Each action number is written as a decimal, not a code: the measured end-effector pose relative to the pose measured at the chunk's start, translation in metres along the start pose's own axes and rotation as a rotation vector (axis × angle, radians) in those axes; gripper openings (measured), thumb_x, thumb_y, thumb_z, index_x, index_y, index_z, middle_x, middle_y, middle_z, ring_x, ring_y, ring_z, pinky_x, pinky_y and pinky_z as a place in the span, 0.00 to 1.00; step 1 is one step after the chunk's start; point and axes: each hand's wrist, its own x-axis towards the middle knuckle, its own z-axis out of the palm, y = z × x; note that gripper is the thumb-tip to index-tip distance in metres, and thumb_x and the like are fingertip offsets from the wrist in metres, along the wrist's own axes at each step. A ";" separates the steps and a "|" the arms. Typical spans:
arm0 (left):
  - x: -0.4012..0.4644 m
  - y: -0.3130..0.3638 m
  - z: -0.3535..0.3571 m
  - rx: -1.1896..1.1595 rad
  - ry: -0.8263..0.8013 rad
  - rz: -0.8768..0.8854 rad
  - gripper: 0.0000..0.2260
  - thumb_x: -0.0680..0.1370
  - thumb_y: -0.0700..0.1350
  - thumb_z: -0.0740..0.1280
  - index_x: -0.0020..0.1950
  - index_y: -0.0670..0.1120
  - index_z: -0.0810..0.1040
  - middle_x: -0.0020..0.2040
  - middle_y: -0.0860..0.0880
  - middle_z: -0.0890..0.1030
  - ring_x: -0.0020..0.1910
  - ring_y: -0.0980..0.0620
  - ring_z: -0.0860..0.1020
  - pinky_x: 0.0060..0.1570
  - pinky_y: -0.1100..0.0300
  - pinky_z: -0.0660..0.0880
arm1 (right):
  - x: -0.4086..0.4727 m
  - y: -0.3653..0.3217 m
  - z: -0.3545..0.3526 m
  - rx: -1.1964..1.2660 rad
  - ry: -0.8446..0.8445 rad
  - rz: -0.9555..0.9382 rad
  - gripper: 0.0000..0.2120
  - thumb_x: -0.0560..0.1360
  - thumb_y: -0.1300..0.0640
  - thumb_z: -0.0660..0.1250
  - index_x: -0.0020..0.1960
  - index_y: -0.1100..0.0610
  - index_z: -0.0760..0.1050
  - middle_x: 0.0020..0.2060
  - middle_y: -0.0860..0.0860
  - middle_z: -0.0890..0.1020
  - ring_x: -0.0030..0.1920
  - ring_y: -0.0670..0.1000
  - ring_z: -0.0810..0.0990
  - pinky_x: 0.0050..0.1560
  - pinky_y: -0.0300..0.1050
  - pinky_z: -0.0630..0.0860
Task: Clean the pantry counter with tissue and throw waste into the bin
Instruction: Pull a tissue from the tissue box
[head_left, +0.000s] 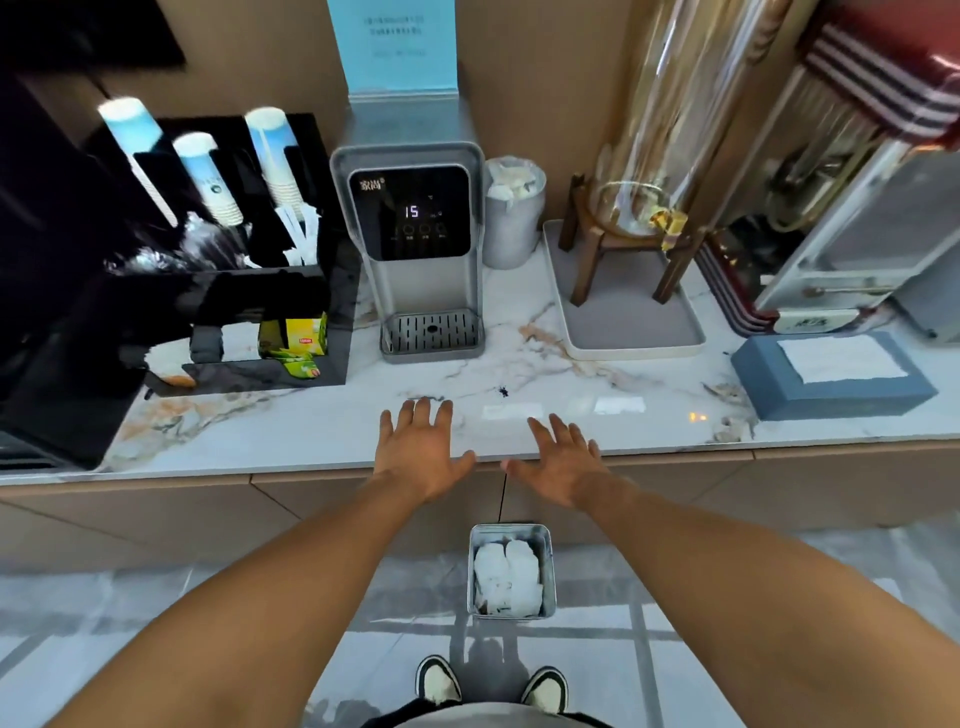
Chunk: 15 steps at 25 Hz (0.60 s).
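The white marbled pantry counter (291, 426) runs across the view. My left hand (420, 451) and my right hand (563, 462) hover over its front edge, palms down, fingers spread, holding nothing. A small dark speck (503, 391) lies on the counter just beyond my hands. A blue tissue box (834, 374) with a white tissue on top sits at the right. On the floor below the counter edge stands a small metal bin (511, 571) holding crumpled white tissues.
A grey water dispenser (415, 244) stands behind my hands, a black cup rack (218, 249) with paper cups and yellow tea bags at left. A grey canister (511, 218), a glass drink dispenser on a tray (623, 322) and a machine (841, 208) stand at right.
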 end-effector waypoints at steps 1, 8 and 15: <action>0.004 0.000 -0.006 0.007 0.016 0.011 0.37 0.77 0.66 0.56 0.81 0.49 0.51 0.80 0.42 0.56 0.80 0.41 0.51 0.78 0.40 0.48 | 0.000 -0.001 -0.007 -0.008 0.020 0.002 0.43 0.74 0.26 0.51 0.80 0.46 0.40 0.80 0.53 0.40 0.79 0.58 0.39 0.77 0.62 0.41; 0.032 0.037 -0.027 0.029 0.038 0.151 0.38 0.77 0.67 0.56 0.81 0.49 0.51 0.81 0.43 0.55 0.80 0.41 0.51 0.78 0.40 0.48 | -0.011 0.022 -0.046 0.023 0.132 0.120 0.42 0.74 0.26 0.50 0.80 0.46 0.40 0.80 0.52 0.40 0.79 0.58 0.39 0.76 0.62 0.40; 0.056 0.119 -0.033 0.085 0.053 0.338 0.37 0.77 0.68 0.56 0.80 0.51 0.52 0.81 0.44 0.56 0.80 0.41 0.52 0.78 0.40 0.49 | -0.038 0.098 -0.077 0.082 0.258 0.291 0.42 0.73 0.26 0.49 0.79 0.44 0.42 0.80 0.52 0.42 0.79 0.59 0.41 0.75 0.64 0.41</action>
